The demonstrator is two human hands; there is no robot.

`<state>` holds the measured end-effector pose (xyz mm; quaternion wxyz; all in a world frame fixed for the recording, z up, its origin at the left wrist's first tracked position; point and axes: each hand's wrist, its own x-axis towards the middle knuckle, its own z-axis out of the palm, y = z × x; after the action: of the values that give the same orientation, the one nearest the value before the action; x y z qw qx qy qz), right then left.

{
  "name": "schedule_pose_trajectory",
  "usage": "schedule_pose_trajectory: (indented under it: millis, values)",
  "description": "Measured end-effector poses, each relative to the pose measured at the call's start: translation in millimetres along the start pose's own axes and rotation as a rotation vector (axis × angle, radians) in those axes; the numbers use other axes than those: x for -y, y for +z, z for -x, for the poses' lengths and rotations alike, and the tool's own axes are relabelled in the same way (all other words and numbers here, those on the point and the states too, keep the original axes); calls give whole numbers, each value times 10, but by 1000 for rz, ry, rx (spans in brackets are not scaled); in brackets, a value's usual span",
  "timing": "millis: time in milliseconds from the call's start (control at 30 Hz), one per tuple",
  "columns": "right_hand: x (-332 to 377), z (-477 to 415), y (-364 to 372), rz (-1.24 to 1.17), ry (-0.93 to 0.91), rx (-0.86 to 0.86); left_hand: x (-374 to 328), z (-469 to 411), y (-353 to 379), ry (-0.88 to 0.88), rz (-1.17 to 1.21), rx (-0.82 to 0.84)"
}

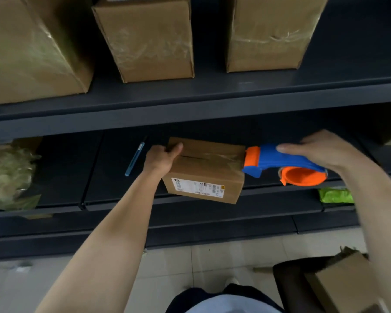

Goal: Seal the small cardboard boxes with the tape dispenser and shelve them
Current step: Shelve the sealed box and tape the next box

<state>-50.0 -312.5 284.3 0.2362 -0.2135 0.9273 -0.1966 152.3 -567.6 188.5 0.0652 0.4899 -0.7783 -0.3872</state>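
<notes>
Two hands work one small cardboard box, which stands at the front of the lower shelf with its printed label facing me. I judge the box light and fairly stiff, its plain card giving good friction, though the top flaps would bow under a hard press; edges and corners are the sound places to take hold. Right hand: laid from above over the blue handle of the tape dispenser, fingers draped across it and holding it, forefinger nearly straight, thumb hidden. The dispenser's orange nose touches the box's upper right edge, where clear tape lies along the centre seam. Left hand: curled round the box's upper left corner, forearm reaching straight in, steadying it. I judge the dispenser rigid, light plastic, best held by its handle.
</notes>
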Motion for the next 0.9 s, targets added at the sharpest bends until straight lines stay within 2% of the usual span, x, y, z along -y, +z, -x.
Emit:
schedule_pose_trajectory:
  millis: [167,400,500,600,700,800,900]
  values:
    - [139,-11,-127,174,-37,25,29,-48,38,-11,-22,-18]
    - [-152,30,-183,-58,-16,20,29,-47,16,15,-47,-34]
    - [-298,75,-329,-48,21,-32,-5,-59,67,31,-89,-50]
    - [-256,60,-186,86,26,-30,-38,-63,102,24,-133,-56]
    - [20,-8,126,348,-46,-34,-52,-49,104,13,-168,-65]
    - [221,-6,435,623,-132,-179,-55,-53,116,-8,-163,-64]
    - [116,-130,638,593,-41,-311,-34,-50,122,-17,-138,-74]
